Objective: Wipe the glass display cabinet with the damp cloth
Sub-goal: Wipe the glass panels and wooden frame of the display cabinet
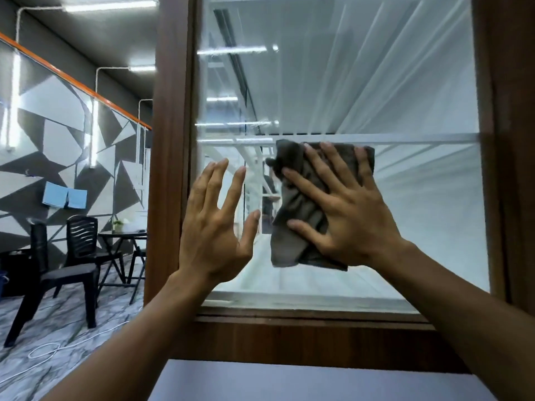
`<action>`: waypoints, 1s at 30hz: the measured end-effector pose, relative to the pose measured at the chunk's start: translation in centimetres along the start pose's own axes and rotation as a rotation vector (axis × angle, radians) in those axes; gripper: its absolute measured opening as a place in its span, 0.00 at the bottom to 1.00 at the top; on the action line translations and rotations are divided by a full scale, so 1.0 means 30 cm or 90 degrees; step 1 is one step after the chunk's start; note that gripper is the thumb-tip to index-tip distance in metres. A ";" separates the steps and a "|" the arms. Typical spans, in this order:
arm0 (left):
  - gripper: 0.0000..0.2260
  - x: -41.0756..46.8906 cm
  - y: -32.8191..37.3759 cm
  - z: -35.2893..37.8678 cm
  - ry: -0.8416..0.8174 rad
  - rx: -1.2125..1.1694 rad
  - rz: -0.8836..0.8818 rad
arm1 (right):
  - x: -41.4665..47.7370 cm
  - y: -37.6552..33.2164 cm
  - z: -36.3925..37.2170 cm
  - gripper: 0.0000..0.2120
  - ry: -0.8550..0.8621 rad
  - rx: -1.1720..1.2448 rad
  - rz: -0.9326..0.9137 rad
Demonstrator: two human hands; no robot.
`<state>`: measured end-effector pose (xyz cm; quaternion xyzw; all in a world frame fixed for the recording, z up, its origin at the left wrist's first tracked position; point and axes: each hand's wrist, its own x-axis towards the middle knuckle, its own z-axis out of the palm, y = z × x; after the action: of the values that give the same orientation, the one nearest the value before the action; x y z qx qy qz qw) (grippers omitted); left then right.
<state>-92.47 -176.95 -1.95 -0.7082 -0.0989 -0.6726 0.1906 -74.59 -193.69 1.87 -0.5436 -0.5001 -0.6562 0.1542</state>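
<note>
Plainly, the right hand (344, 215) lies flat and open, with straight, spread fingers pressing the damp cloth (299, 204) against the glass pane (376, 82) of the display cabinet (289, 337). Nothing curls round the fabric; pressure alone seems to hold it there. The cloth sits under the palm and fingers and spills out past the thumb side, toward the pane's left edge. Its long axis runs up and down with a slight tilt: the top edge is level with the white shelf (419, 138) behind the glass, and the bottom corner hangs over the lower half of the pane.

The left hand (214, 227) is open too, fingers straight and pointing up, holding nothing. It is raised just beside the cloth near the pane's left edge, close to the wooden frame (170, 140) — whether its fingertips touch the glass I cannot tell. The right hand is the one on the cloth, so any coming stroke is probably its work. The widest stretch of glass lies above it, toward the top corners, with a narrower band below, down to the bottom edge.

By count: one cloth, two hands, one pane in view, one shelf behind it. Farther off to the left stand two black chairs (82, 235) and one table (124, 234)
</note>
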 end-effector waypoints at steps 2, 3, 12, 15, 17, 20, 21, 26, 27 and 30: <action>0.31 0.001 0.007 0.003 0.005 0.001 -0.008 | 0.030 0.031 -0.007 0.37 0.013 0.002 0.119; 0.31 0.004 0.012 0.004 0.009 0.006 -0.007 | 0.034 0.012 -0.005 0.38 0.015 0.002 0.151; 0.31 0.008 0.016 0.008 0.015 0.008 -0.009 | -0.095 0.049 -0.010 0.37 0.008 0.026 0.068; 0.31 0.007 0.020 0.010 0.027 0.013 -0.004 | -0.142 0.159 -0.040 0.37 0.016 0.017 0.235; 0.31 0.007 0.033 0.011 0.036 0.013 -0.007 | -0.186 0.139 -0.044 0.38 0.027 0.020 0.315; 0.31 0.007 0.048 0.015 0.035 -0.001 -0.028 | -0.272 0.046 -0.034 0.39 -0.008 0.025 0.191; 0.31 0.005 0.048 0.019 0.036 -0.008 -0.034 | -0.298 0.049 -0.038 0.39 -0.022 0.024 0.138; 0.32 -0.004 -0.041 0.086 -0.009 -0.074 -0.058 | -0.377 0.217 -0.073 0.38 0.011 0.007 0.295; 0.32 -0.004 -0.063 0.102 -0.027 -0.092 -0.064 | -0.393 0.210 -0.074 0.38 0.016 0.009 0.327; 0.33 -0.014 -0.082 0.135 -0.028 -0.126 -0.065 | -0.424 0.160 -0.063 0.38 -0.003 -0.008 0.333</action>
<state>-89.78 -173.04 -2.11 -0.7321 -0.0724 -0.6722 0.0830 -67.48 -201.75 -6.65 -0.6569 -0.3388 -0.5958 0.3143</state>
